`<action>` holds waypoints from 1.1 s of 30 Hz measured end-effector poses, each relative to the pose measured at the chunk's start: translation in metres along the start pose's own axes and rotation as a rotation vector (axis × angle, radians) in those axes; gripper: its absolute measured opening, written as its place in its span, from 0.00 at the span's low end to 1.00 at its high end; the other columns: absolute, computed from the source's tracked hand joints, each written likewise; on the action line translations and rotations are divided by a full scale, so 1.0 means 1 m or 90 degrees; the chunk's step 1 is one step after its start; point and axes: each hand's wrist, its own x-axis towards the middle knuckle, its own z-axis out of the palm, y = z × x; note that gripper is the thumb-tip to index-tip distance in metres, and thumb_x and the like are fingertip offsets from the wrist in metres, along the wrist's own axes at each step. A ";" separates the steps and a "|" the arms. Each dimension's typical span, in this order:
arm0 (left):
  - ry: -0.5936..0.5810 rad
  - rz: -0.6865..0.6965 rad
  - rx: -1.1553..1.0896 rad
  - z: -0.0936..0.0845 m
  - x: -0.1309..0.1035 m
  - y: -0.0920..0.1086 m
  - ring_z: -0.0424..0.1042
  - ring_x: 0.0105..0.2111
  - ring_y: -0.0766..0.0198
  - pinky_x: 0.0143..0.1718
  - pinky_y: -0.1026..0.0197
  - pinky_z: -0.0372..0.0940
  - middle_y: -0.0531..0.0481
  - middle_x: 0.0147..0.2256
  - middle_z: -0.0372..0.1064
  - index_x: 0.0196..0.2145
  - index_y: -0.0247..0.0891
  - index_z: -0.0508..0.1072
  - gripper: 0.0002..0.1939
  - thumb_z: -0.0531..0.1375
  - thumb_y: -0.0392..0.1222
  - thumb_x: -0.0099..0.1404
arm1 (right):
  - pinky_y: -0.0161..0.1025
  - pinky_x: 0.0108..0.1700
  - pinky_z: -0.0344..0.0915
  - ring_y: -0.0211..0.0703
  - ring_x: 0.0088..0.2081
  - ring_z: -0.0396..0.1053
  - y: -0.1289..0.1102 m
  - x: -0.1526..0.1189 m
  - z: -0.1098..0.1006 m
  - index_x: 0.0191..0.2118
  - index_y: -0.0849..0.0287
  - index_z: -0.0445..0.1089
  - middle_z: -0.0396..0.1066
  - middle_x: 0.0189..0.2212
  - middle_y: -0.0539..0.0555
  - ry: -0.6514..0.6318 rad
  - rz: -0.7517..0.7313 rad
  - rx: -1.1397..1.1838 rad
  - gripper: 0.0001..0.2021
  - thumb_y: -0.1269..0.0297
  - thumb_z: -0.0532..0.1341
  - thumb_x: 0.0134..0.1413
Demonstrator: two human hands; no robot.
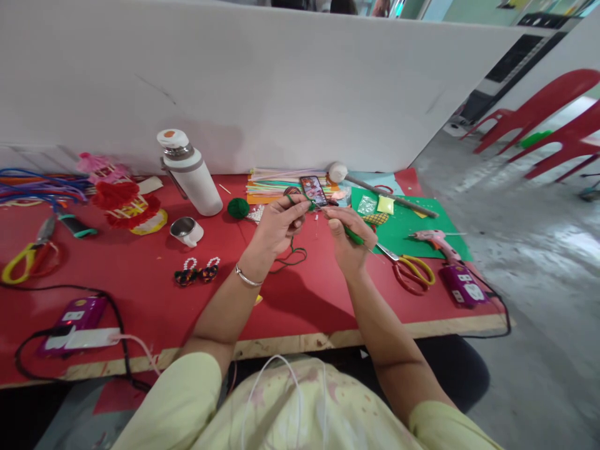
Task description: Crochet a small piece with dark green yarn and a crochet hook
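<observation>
Green yarn sits just in front of the phone, pinched in the left hand, thumb and fingers narrow on it. Right hand, in front of the phone and to its right, has fingers curled round a green-handled tool; tip too small to make out. Yarn ball, mug, bottle left of the phone; scissors, glue gun right of it, all on red table.

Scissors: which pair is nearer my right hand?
The scissors on the picture's right, blades pointing toward the right hand; the other pair lies at far left.
</observation>
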 end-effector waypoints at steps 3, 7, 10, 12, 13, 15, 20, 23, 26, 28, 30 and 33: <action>0.000 -0.003 -0.003 0.000 0.000 0.000 0.57 0.18 0.76 0.17 0.71 0.41 0.58 0.21 0.64 0.31 0.36 0.75 0.17 0.77 0.43 0.48 | 0.51 0.51 0.80 0.48 0.43 0.83 0.001 0.000 0.000 0.42 0.49 0.82 0.85 0.40 0.52 0.004 0.005 -0.016 0.06 0.58 0.68 0.65; -0.002 0.004 -0.011 -0.001 0.000 -0.001 0.57 0.18 0.76 0.16 0.71 0.42 0.59 0.21 0.63 0.30 0.36 0.75 0.19 0.78 0.43 0.47 | 0.50 0.51 0.79 0.48 0.44 0.83 0.001 0.000 0.000 0.43 0.48 0.83 0.85 0.41 0.52 0.003 -0.001 -0.006 0.05 0.59 0.68 0.65; -0.004 -0.001 -0.011 0.000 0.000 -0.001 0.57 0.18 0.76 0.16 0.72 0.42 0.59 0.20 0.64 0.31 0.36 0.76 0.20 0.79 0.44 0.46 | 0.49 0.52 0.78 0.47 0.44 0.82 0.001 0.000 0.001 0.43 0.47 0.83 0.85 0.41 0.51 0.004 -0.008 0.019 0.05 0.62 0.69 0.64; -0.002 -0.008 -0.007 0.000 -0.001 0.000 0.58 0.18 0.76 0.15 0.72 0.42 0.59 0.20 0.64 0.31 0.36 0.76 0.20 0.79 0.44 0.46 | 0.50 0.52 0.78 0.47 0.44 0.82 0.001 0.000 0.001 0.44 0.47 0.83 0.85 0.41 0.51 0.003 -0.011 0.024 0.06 0.63 0.69 0.64; -0.002 -0.011 -0.005 0.001 -0.001 0.000 0.58 0.18 0.76 0.15 0.72 0.42 0.59 0.20 0.63 0.31 0.36 0.76 0.20 0.79 0.44 0.46 | 0.50 0.52 0.78 0.47 0.44 0.82 0.001 0.000 0.000 0.44 0.47 0.83 0.85 0.42 0.51 0.001 -0.012 0.023 0.06 0.63 0.69 0.64; -0.008 -0.012 -0.003 0.002 -0.002 0.000 0.57 0.18 0.76 0.16 0.72 0.42 0.59 0.19 0.62 0.31 0.36 0.76 0.20 0.79 0.44 0.45 | 0.50 0.53 0.78 0.47 0.45 0.82 0.001 0.000 0.000 0.45 0.47 0.83 0.85 0.42 0.52 -0.004 -0.013 0.016 0.06 0.62 0.69 0.64; -0.022 0.000 0.016 0.003 -0.002 -0.005 0.56 0.17 0.76 0.16 0.71 0.43 0.59 0.19 0.62 0.31 0.36 0.78 0.19 0.79 0.45 0.45 | 0.54 0.58 0.77 0.50 0.51 0.82 0.005 0.001 0.000 0.46 0.47 0.82 0.84 0.48 0.53 -0.019 -0.018 -0.009 0.07 0.59 0.68 0.65; -0.001 0.026 0.039 0.003 0.000 -0.010 0.56 0.17 0.77 0.17 0.70 0.45 0.58 0.21 0.65 0.33 0.36 0.80 0.21 0.80 0.44 0.43 | 0.55 0.59 0.77 0.51 0.52 0.82 0.008 0.000 0.001 0.48 0.46 0.82 0.83 0.50 0.54 -0.030 -0.043 0.002 0.08 0.60 0.68 0.65; 0.023 0.060 0.071 0.002 0.002 -0.013 0.55 0.17 0.77 0.17 0.69 0.47 0.58 0.22 0.68 0.34 0.35 0.82 0.21 0.80 0.44 0.43 | 0.55 0.58 0.77 0.51 0.50 0.82 0.011 -0.002 0.003 0.47 0.46 0.82 0.84 0.47 0.53 -0.019 -0.048 0.005 0.08 0.60 0.69 0.64; 0.027 0.062 0.092 0.002 0.003 -0.015 0.55 0.17 0.77 0.17 0.68 0.47 0.57 0.21 0.67 0.34 0.35 0.83 0.21 0.80 0.45 0.43 | 0.55 0.56 0.78 0.51 0.50 0.82 0.014 -0.004 0.005 0.46 0.47 0.82 0.84 0.46 0.53 0.003 -0.012 0.029 0.07 0.56 0.68 0.64; 0.031 0.052 0.108 0.000 0.004 -0.015 0.55 0.17 0.77 0.17 0.68 0.47 0.58 0.21 0.66 0.34 0.35 0.83 0.20 0.79 0.45 0.43 | 0.52 0.51 0.80 0.51 0.48 0.82 0.018 -0.005 0.006 0.44 0.49 0.82 0.84 0.44 0.54 0.021 0.050 0.082 0.10 0.51 0.68 0.64; 0.038 0.057 0.124 -0.002 0.005 -0.015 0.56 0.18 0.76 0.18 0.68 0.49 0.57 0.22 0.69 0.34 0.36 0.84 0.20 0.79 0.45 0.43 | 0.44 0.39 0.79 0.48 0.42 0.82 0.027 -0.006 0.007 0.42 0.51 0.82 0.84 0.42 0.55 0.019 0.160 0.172 0.15 0.46 0.68 0.62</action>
